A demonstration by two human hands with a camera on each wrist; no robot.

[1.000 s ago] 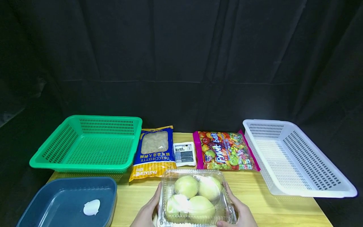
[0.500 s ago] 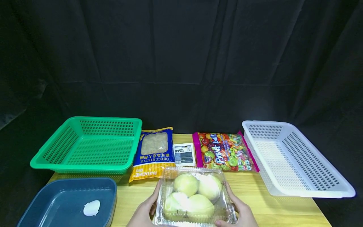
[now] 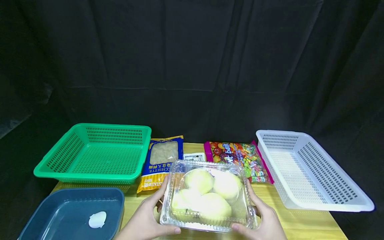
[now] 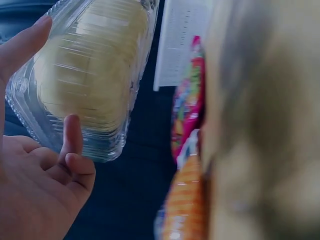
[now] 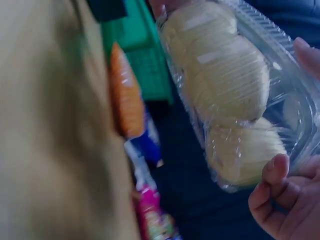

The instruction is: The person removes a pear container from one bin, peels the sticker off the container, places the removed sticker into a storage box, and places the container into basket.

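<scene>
A clear plastic clamshell box with several pale yellow-green round fruits inside is held above the table between two hands. My left hand grips its left side, thumb at the near edge. On the right side my right hand grips it, thumb on the near corner. In the left wrist view, fingers touch the box's ribbed end. The right wrist view has curled fingers against the other end. Glare hides part of the fruit.
Behind lie a blue-and-yellow pasta bag, a white packet and a candy bag. A green basket stands left, a white basket right. A dark blue tub holding a white piece is at front left.
Both hands have raised the clamshell box toward the camera and slightly forward. It now covers parts of the pasta bag, white packet and candy bag.
</scene>
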